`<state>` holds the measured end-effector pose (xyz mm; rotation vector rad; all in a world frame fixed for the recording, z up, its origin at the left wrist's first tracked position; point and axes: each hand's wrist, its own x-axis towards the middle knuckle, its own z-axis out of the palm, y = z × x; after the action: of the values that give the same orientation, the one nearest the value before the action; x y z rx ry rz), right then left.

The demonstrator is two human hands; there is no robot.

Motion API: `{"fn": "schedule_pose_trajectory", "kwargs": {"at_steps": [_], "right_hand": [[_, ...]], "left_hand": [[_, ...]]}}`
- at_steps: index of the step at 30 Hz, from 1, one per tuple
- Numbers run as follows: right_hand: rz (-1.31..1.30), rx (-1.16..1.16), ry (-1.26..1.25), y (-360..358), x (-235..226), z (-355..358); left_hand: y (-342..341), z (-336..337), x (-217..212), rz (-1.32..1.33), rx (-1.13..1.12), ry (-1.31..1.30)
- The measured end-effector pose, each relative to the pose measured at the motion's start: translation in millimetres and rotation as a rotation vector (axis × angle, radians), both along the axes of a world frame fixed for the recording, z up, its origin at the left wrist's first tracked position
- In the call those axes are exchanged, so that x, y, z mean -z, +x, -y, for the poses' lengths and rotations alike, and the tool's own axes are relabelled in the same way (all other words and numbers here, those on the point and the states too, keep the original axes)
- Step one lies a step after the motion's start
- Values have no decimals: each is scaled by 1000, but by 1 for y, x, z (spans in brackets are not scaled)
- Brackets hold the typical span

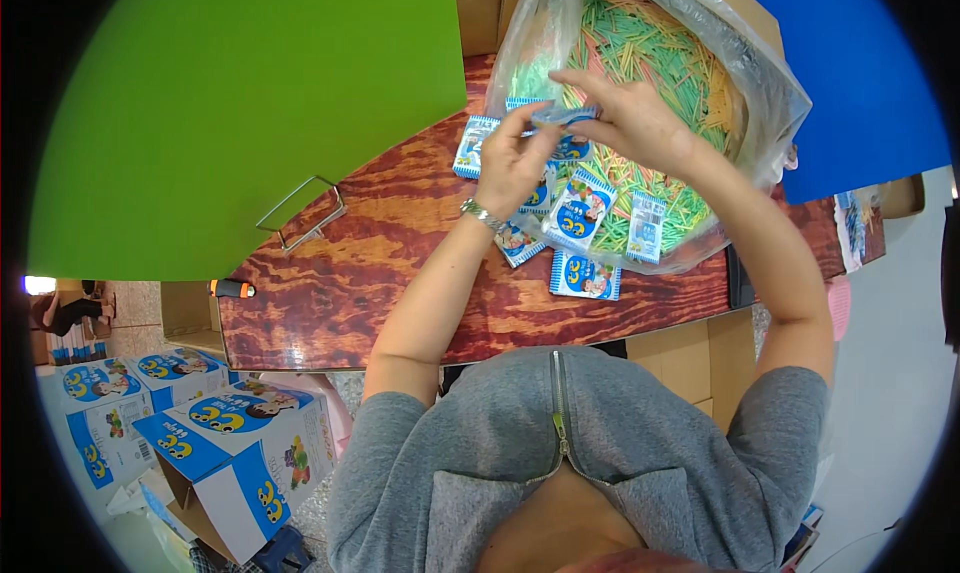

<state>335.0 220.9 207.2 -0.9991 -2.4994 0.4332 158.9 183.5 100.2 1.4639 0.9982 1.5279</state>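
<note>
Above the heap of sticks, my left hand (513,163) pinches a small clear-and-blue plastic packet (566,116) between thumb and fingertips. My right hand (640,121) is at its other side, thumb on the packet and index finger stretched out beyond it; its other fingers are partly hidden. Under and around my hands lie several blue and white packets, one of them a packet (582,210) on the plastic liner and another packet (586,275) on the table. Thin green, yellow and pink sticks (655,48) fill a plastic-lined box.
The clear liner (775,83) spills over the box's edge onto the red-brown wooden table (380,223). A wire stand (300,213) and an orange-black tool (232,289) are at left. Blue and white printed cartons (240,423) stand lower left. Green and blue panels cover the upper corners.
</note>
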Motion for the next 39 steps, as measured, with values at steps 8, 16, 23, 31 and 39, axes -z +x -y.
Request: {"fn": "schedule_pose_trajectory", "kwargs": {"at_steps": [8,16,23,31,39], "right_hand": [[62,147,-265,-21,87,3],[440,160,-229,96,85,21],[591,294,-106,127,120,47],[536,319,-192,128,110,45],[-242,-112,-352,100,19,48]], "left_hand": [[-19,28,27,-405,-232,174],[-14,30,55,-930,-25,333],[1,28,46,-923,-85,401],[24,28,27,-769,-76,430],[50,24,-2,255,587,-575]]}}
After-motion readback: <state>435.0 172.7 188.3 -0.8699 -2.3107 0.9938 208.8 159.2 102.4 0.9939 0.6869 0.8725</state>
